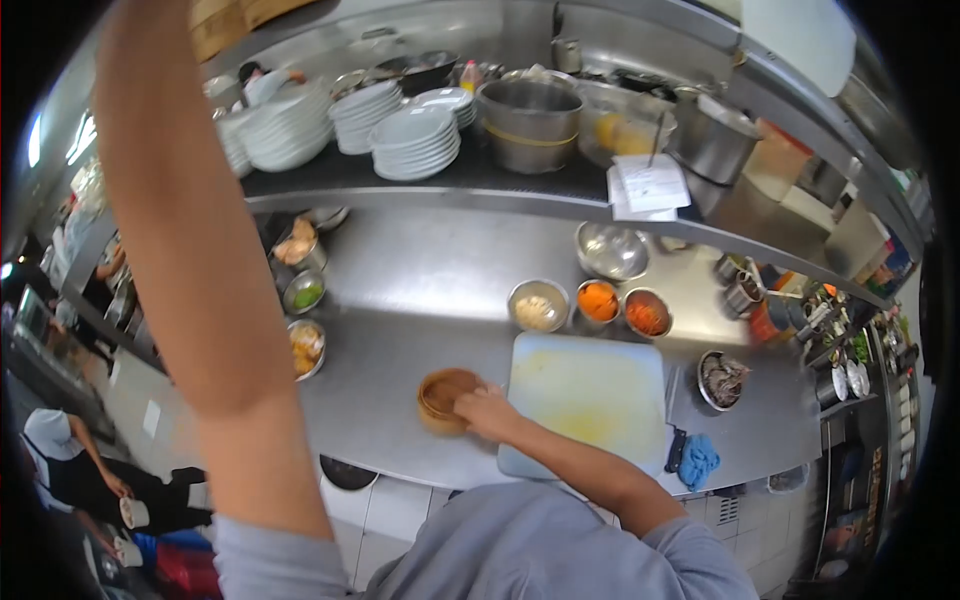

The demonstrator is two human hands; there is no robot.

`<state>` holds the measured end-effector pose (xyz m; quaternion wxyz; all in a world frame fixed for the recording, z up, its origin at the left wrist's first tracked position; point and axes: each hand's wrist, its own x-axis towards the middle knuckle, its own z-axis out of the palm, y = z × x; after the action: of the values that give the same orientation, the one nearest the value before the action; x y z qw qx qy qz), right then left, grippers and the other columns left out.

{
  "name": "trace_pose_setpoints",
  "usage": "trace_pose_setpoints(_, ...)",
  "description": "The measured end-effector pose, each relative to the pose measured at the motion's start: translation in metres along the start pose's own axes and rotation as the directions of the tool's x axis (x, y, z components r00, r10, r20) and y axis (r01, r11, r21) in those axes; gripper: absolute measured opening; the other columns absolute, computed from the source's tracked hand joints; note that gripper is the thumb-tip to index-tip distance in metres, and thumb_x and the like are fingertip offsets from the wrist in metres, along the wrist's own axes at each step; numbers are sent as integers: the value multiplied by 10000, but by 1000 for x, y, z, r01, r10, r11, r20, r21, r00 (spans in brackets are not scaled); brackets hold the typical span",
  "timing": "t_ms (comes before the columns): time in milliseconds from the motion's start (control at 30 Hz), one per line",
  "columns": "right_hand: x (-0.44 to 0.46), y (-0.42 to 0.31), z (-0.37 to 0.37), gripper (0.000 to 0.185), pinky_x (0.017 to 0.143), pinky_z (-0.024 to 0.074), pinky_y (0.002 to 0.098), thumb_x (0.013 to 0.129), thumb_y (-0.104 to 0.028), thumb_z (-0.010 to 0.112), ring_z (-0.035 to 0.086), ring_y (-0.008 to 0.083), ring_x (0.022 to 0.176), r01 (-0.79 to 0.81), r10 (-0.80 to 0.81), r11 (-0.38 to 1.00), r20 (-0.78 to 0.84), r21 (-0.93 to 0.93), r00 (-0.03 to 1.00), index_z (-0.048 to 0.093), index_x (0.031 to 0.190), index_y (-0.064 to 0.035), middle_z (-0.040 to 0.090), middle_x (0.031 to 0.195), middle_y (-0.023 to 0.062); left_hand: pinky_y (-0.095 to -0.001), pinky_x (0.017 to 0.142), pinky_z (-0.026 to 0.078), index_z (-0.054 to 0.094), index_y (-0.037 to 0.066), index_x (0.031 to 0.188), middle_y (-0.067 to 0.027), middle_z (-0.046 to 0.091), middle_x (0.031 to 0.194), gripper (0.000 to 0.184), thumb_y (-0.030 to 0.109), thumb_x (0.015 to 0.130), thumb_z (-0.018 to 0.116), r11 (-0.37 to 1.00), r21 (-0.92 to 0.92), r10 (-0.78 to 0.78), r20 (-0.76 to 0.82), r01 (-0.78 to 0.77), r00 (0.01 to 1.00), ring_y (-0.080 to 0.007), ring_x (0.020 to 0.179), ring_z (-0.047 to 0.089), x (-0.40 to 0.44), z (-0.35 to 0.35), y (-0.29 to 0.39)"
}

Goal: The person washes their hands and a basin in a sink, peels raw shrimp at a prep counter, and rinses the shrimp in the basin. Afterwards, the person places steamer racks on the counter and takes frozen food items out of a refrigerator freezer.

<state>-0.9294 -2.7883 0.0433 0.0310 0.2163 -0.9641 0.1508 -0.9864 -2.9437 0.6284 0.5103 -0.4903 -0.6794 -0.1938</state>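
Observation:
My right hand (484,412) is closed on the right rim of a small round bamboo steamer basket (434,418), which sits on the steel counter. Its inside looks brown; I cannot make out any contents. My left arm reaches up across the left of the view, and its hand is beyond the top edge. Near that raised arm, a bamboo or wooden item (265,10) shows at the top. Just right of the basket lies a white cutting board (590,385) with yellow stains.
Bowls of orange food (597,301), shredded carrot (647,314) and pale bits (538,308) stand behind the board. A blue cloth (700,461) and a black handle (676,450) lie at its right. The overhead shelf holds plates (414,140) and pots (528,125). A co-worker (85,460) stands at left.

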Motion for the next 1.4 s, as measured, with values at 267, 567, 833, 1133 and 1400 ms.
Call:
trace_pose_setpoints(267,30,76,55,276,1003,420,452,779,-41,623,558,299,1149,-108,122,987,-124,120,985,685,1042,-93,622,1180,112,-461,1049,400,536,71,863,-103,634,1202,524,351,592,887,917,-203,-187,540,343,820,-368,1330,445,-283,42,46)
trace_pose_setpoints(567,61,79,-37,264,891,499,390,901,-164,618,632,318,1040,-63,87,884,-30,463,996,653,1128,-36,673,1099,153,-523,1095,361,579,78,886,-98,568,1292,387,252,649,831,785,-397,61,814,476,578,-362,1387,358,-551,169,121)
trace_pose_setpoints(833,77,19,-355,184,731,529,308,945,-148,598,668,189,825,315,-45,913,-701,261,711,682,1084,-62,690,983,98,-598,1126,265,646,134,1106,-108,518,1383,364,279,795,766,734,-239,-151,855,636,496,-365,1419,306,-525,175,137)
trace_pose_setpoints(1133,158,92,-473,376,882,503,359,844,-253,673,647,214,1042,-407,418,886,1,-224,908,668,1203,-144,690,1139,105,-449,1086,353,674,91,1074,-107,595,1285,238,206,869,711,430,-510,-250,726,745,641,-340,1305,456,-493,192,146)
trace_pose_setpoints(1400,168,90,-461,426,889,506,390,777,-342,676,660,290,1064,-639,617,725,-168,-258,768,698,1171,-184,671,1203,116,-409,1027,410,669,72,1061,-106,609,1259,217,163,868,709,340,-495,-349,723,800,596,-293,1212,536,-505,183,139)
